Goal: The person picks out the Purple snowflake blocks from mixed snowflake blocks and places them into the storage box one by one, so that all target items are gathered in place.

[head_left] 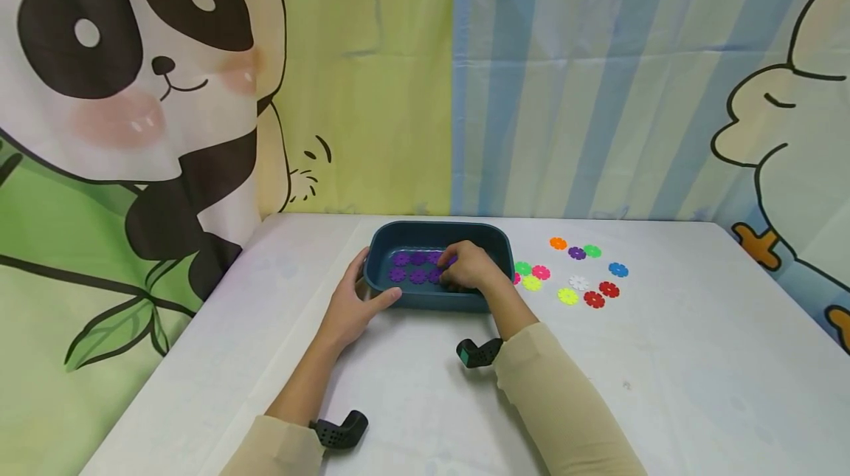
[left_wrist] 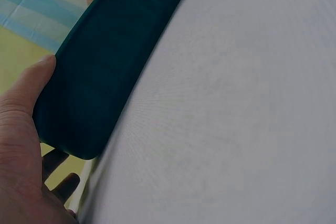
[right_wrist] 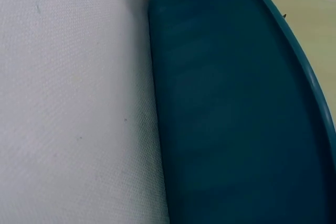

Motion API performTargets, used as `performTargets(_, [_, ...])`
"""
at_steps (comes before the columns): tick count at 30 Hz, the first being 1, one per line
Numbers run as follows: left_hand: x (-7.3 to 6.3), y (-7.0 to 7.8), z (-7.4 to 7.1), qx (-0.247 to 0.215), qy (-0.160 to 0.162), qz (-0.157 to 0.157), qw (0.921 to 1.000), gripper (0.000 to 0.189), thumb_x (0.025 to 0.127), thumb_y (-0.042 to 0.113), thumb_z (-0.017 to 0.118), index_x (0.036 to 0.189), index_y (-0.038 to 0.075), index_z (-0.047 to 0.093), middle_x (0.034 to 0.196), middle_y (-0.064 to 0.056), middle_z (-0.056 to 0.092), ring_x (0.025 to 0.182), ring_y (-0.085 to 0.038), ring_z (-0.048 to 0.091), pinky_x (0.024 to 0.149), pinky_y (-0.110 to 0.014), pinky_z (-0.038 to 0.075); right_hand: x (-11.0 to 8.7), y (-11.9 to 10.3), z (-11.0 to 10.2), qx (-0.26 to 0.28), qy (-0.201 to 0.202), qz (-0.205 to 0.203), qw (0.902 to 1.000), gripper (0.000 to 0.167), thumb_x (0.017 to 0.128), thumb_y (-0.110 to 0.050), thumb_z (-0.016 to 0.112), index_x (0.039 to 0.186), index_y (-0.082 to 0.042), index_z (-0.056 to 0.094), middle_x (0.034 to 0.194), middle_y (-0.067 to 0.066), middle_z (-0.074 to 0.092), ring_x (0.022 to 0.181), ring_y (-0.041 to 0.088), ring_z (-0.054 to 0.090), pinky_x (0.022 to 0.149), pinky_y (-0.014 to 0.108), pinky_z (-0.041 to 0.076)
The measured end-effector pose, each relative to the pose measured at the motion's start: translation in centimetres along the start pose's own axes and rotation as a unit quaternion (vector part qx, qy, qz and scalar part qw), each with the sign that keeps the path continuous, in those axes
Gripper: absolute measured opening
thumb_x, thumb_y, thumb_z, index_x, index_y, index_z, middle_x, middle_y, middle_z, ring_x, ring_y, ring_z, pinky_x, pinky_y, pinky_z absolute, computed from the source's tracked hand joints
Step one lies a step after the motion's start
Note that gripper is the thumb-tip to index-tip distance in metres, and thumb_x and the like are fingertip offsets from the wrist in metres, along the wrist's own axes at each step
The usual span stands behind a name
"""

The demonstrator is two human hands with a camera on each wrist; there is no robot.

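A dark teal rectangular basin (head_left: 432,302) stands on the white table. My left hand (head_left: 348,310) grips its left end, with the thumb over the front rim and the fingers round the side; the left wrist view shows this hand (left_wrist: 21,129) against the basin (left_wrist: 100,72). Inside the basin, purple flower-shaped plastic discs (head_left: 418,276) lie in two rows. My right hand (head_left: 468,267) reaches in over the right part of these rows, fingers bent down. Its fingertips are partly hidden, so what they hold does not show. Only the basin's outer wall (right_wrist: 226,98) fills the right wrist view.
Right of the basin lie loose flower-shaped discs: an orange one (head_left: 558,243), a blue one (head_left: 618,269), a white one (head_left: 579,283), red ones (head_left: 594,300) and several more. A printed curtain (head_left: 372,92) hangs behind the table. Each wrist wears a black camera mount (head_left: 341,432).
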State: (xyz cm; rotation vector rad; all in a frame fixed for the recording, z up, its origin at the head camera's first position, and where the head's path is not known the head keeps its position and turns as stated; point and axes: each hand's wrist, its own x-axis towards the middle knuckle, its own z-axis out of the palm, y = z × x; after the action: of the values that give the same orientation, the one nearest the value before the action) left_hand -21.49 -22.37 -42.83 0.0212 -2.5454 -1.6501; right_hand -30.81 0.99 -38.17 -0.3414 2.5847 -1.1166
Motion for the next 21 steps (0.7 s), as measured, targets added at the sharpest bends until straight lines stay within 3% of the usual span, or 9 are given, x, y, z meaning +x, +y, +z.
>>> performTargets(14, [0.2, -0.1, 0.2, 0.004, 0.000, -0.001, 1.0000, 0.101, 0.086, 0.051, 0.081, 0.165, 0.034, 0.020, 0.169, -0.002, 0.031, 0.157, -0.031, 0.029, 0.127, -0.061, 0.020, -0.7, -0.1, -0.8, 0.023, 0.066, -0.056, 0.9960, 0.027, 0.097, -0.015, 0.070, 0.122, -0.004, 0.072, 0.092, 0.009, 0.073, 0.077, 0.022, 0.069, 0.070, 0.032, 0.055])
performTargets(21, [0.1, -0.1, 0.1, 0.009, 0.003, 0.001, 1.0000, 0.102, 0.086, 0.052, 0.081, 0.165, 0.032, 0.021, 0.168, -0.004, 0.033, 0.156, -0.032, 0.032, 0.127, -0.062, 0.021, -1.7, 0.1, -1.7, 0.053, 0.090, -0.087, 0.9907, 0.029, 0.098, -0.019, 0.069, 0.124, -0.006, 0.071, 0.093, 0.013, 0.074, 0.086, 0.034, 0.073, 0.069, 0.032, 0.052])
